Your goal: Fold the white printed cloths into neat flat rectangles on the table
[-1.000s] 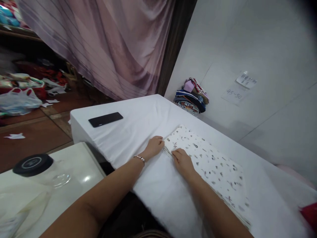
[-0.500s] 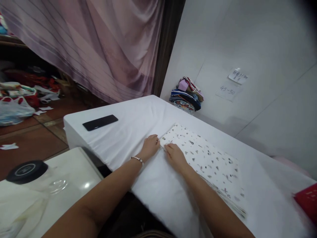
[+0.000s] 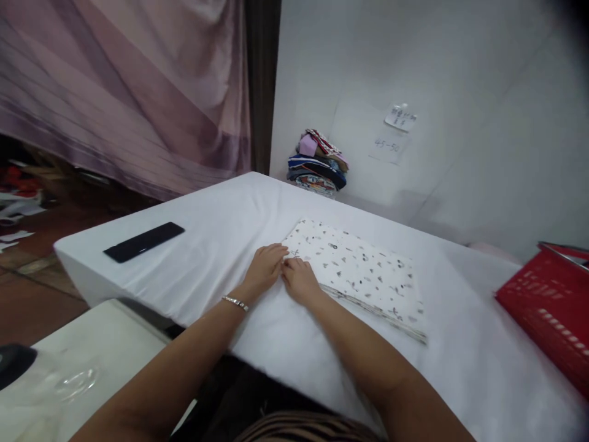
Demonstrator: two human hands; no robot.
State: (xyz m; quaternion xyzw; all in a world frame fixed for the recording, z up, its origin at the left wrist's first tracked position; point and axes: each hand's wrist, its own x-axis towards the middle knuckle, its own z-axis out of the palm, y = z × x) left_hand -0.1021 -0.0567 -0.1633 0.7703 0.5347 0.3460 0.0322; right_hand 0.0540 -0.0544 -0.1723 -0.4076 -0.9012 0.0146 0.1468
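A folded white cloth (image 3: 368, 270) with small grey and black prints lies flat in several layers on the white-covered table (image 3: 216, 215). At its near left corner, my left hand (image 3: 265, 268) has its fingers curled closed on the cloth's edge; a bracelet (image 3: 235, 302) circles that wrist. Right beside it, my right hand (image 3: 300, 280) pinches the same corner, the two hands' fingertips almost meeting. The thumbs and the bit of cloth between the fingers are mostly hidden.
A black phone (image 3: 144, 241) rests on the table's left part. Folded clothes (image 3: 317, 162) are stacked by the wall, below paper notes (image 3: 400, 118). A red basket (image 3: 547, 307) stands at the right. Near left is a white surface (image 3: 105, 337) with a black round object (image 3: 16, 363).
My view has swung to the right, bringing more of the red basket in. My right hand has moved closer to my left at the cloth's corner.
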